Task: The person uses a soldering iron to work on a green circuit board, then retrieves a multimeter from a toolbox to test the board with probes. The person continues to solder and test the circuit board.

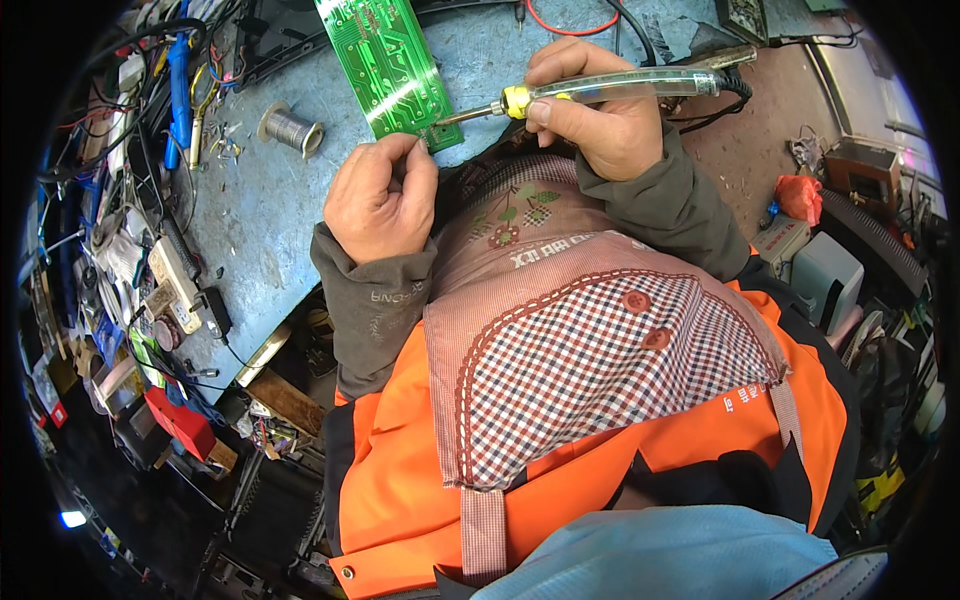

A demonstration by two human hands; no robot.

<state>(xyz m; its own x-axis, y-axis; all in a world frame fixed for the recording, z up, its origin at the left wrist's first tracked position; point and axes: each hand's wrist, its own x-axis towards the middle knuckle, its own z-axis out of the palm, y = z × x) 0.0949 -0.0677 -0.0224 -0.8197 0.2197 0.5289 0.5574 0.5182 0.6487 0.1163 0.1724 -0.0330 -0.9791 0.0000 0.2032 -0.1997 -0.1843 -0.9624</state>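
A long green circuit board [390, 75] lies at the top middle, its near end at the bench's edge. My left hand [382, 195] is closed at that near end, thumb and forefinger pinched on its left corner; the fingers hide the corner. In my right hand [612, 125] is a soldering iron [640, 86] with a clear handle and yellow collar, pointing left. Its metal tip reaches the board's near end, close to my left fingertips; whether it touches cannot be told. A spool of solder wire [291, 130] rests left of the board.
The blue bench top [255, 215] is cluttered along its left side with tools, cables and a power strip [174, 270]. A red cable [570, 28] and black leads lie at the back. On the right stand boxes and a red bag [799, 198]. My checked apron [590, 370] fills the foreground.
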